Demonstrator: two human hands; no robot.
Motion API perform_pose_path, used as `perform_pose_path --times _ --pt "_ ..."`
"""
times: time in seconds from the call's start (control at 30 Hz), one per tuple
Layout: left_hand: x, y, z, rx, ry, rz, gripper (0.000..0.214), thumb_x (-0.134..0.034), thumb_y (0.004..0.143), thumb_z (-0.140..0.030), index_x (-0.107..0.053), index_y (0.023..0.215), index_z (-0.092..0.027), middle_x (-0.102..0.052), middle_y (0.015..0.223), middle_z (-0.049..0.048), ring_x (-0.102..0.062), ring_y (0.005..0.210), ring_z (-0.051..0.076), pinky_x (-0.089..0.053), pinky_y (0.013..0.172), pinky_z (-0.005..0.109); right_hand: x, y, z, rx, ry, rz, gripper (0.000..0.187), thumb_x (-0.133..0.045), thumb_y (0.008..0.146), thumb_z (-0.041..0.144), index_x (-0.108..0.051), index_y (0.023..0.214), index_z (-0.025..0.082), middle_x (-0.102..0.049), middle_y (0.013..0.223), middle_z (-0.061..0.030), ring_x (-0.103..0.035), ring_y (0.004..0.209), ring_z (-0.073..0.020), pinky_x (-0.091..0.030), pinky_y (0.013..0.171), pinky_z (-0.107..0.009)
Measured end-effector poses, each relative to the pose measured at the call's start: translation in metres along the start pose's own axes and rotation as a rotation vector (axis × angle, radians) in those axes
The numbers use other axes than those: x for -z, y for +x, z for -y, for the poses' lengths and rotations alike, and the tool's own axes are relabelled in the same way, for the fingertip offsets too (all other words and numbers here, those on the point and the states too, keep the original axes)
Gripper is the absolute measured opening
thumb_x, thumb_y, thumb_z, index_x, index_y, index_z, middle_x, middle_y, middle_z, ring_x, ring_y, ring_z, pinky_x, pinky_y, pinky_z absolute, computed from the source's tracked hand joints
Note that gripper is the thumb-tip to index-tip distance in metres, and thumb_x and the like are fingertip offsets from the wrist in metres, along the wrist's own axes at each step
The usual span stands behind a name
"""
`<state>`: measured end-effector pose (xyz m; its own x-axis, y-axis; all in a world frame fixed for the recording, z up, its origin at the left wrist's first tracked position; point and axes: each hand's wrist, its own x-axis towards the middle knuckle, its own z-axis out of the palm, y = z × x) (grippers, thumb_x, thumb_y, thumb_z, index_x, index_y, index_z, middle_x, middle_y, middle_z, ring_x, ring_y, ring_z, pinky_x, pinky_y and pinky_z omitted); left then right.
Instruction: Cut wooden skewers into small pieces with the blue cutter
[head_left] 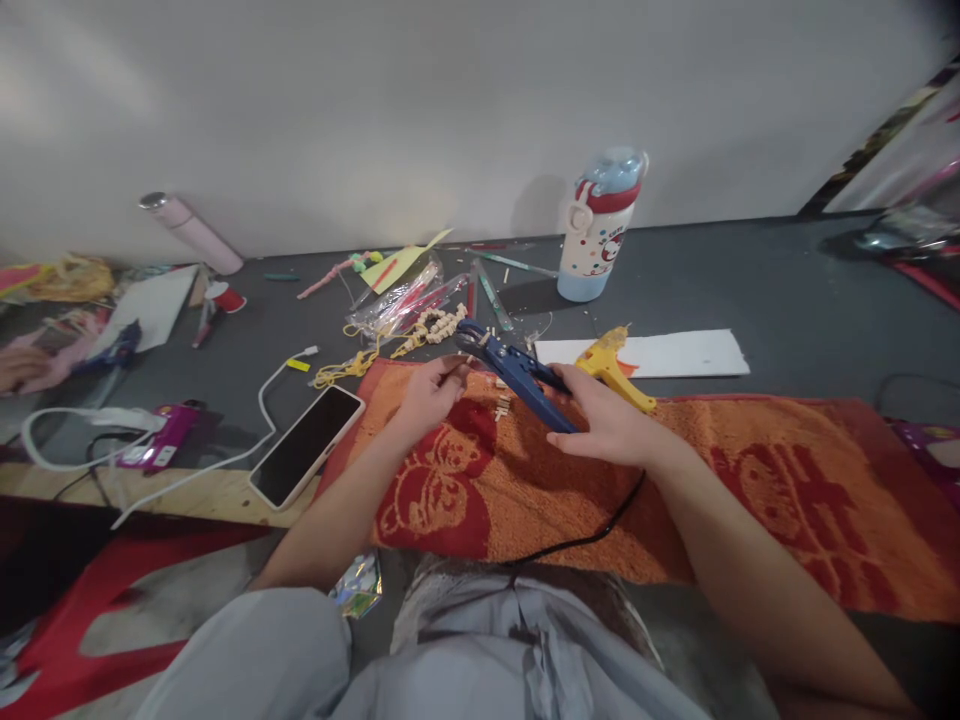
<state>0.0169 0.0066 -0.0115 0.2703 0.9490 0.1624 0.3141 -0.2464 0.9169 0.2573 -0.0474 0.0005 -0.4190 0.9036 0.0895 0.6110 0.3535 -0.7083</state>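
My right hand (pixel 604 420) is closed around the handles of blue pliers (pixel 514 372), whose jaws point up and left. My left hand (pixel 430 393) pinches a thin stick-like piece and holds it at the pliers' jaws. Both hands hover over an orange and red towel (pixel 750 470). Small cut wooden bits (pixel 501 405) lie on the towel just under the pliers. A yellow glue gun (pixel 611 370) rests right behind my right hand, its black cord trailing toward my lap.
A phone (pixel 306 444) on a white cable lies left of the towel. A cartoon water bottle (pixel 600 228) stands by the wall, a white card (pixel 660 352) before it. Beads, yellow string and plastic bags (pixel 397 320) clutter the middle. Another person's hand (pixel 22 365) is far left.
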Motion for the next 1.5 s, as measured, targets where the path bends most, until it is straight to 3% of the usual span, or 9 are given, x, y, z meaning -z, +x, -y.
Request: perform_pose_path --times 0.23,0.53,0.6,0.77,0.83,0.9,1.03,1.13,1.5 --pt "0.012 -0.004 -0.01 0.21 -0.326 0.293 0.047 -0.06 0.075 -0.058 -0.063 0.088 -0.013 -0.032 0.047 -0.0081 -0.022 0.035 0.002 -0.017 0.035 0.018 0.021 -0.006 -0.018 0.028 0.092 0.092 0.075 -0.067 0.066 0.041 -0.042 0.131 0.015 -0.055 0.128 -0.0159 -0.053 0.115 -0.037 -0.042 0.096 -0.052" --pt "-0.003 0.001 0.001 0.197 -0.419 0.052 0.043 -0.066 0.07 -0.056 -0.056 0.081 -0.016 -0.034 0.047 -0.0093 -0.024 0.038 0.003 -0.018 0.036 0.017 -0.012 0.002 0.003 -0.034 0.051 -0.08 0.071 -0.065 0.067 0.036 -0.041 0.128 0.009 -0.054 0.124 -0.0206 -0.053 0.113 -0.036 -0.042 0.094 -0.05" --pt "-0.003 0.002 0.004 0.151 -0.331 0.025 0.04 -0.061 0.074 -0.054 -0.056 0.083 -0.016 -0.036 0.048 -0.0084 -0.027 0.038 0.004 -0.021 0.038 0.018 -0.013 0.002 0.004 -0.037 0.049 -0.071 0.072 -0.065 0.067 0.037 -0.04 0.128 0.008 -0.053 0.125 -0.0214 -0.052 0.113 -0.036 -0.041 0.095 -0.049" --pt "0.005 0.002 -0.001 -0.046 0.137 0.003 0.027 -0.051 0.081 -0.038 -0.063 0.082 -0.015 -0.045 0.051 -0.0045 -0.04 0.049 0.008 -0.033 0.052 0.022 0.006 -0.001 -0.001 -0.047 0.097 0.137 0.06 -0.063 0.072 0.038 -0.045 0.124 0.015 -0.059 0.118 -0.0147 -0.058 0.105 -0.033 -0.045 0.091 -0.047" --pt "0.005 0.001 -0.002 -0.085 0.235 -0.024 0.024 -0.05 0.081 -0.034 -0.065 0.082 -0.015 -0.046 0.053 -0.0036 -0.043 0.053 0.01 -0.034 0.055 0.023 0.01 -0.001 -0.003 -0.059 0.09 0.16 0.057 -0.063 0.072 0.038 -0.047 0.121 0.015 -0.059 0.119 -0.0142 -0.057 0.107 -0.0334 -0.045 0.091 -0.047" --pt "0.001 0.0 -0.002 -0.062 0.183 -0.053 0.023 -0.051 0.08 -0.034 -0.064 0.083 -0.016 -0.045 0.053 -0.0038 -0.041 0.052 0.009 -0.033 0.053 0.023 0.008 -0.001 -0.002 -0.052 0.072 0.106 0.06 -0.064 0.071 0.039 -0.046 0.123 0.015 -0.057 0.12 -0.0143 -0.057 0.107 -0.0333 -0.045 0.092 -0.047" --pt "-0.012 -0.001 0.0 0.109 -0.228 -0.065 0.03 -0.055 0.078 -0.046 -0.057 0.089 -0.017 -0.033 0.049 -0.0084 -0.027 0.041 0.006 -0.023 0.041 0.02 -0.009 0.003 0.003 -0.025 -0.061 -0.128 0.071 -0.066 0.067 0.04 -0.041 0.127 0.012 -0.055 0.12 -0.0187 -0.053 0.11 -0.0372 -0.041 0.094 -0.051" --pt "-0.016 -0.002 -0.002 0.159 -0.375 -0.052 0.036 -0.061 0.074 -0.05 -0.053 0.089 -0.018 -0.029 0.048 -0.0103 -0.024 0.038 0.004 -0.019 0.037 0.019 -0.015 0.005 0.005 -0.005 -0.113 -0.16 0.072 -0.066 0.065 0.039 -0.041 0.127 0.013 -0.055 0.118 -0.0191 -0.052 0.11 -0.0379 -0.04 0.094 -0.052" --pt "0.004 0.002 -0.002 0.045 -0.048 -0.051 0.026 -0.048 0.085 -0.043 -0.049 0.076 -0.018 -0.05 0.053 -0.0048 -0.037 0.042 0.006 -0.031 0.044 0.02 -0.009 0.001 -0.003 -0.024 0.095 -0.015 0.075 -0.067 0.067 0.041 -0.041 0.132 0.014 -0.056 0.125 -0.0171 -0.055 0.112 -0.0347 -0.043 0.094 -0.049"
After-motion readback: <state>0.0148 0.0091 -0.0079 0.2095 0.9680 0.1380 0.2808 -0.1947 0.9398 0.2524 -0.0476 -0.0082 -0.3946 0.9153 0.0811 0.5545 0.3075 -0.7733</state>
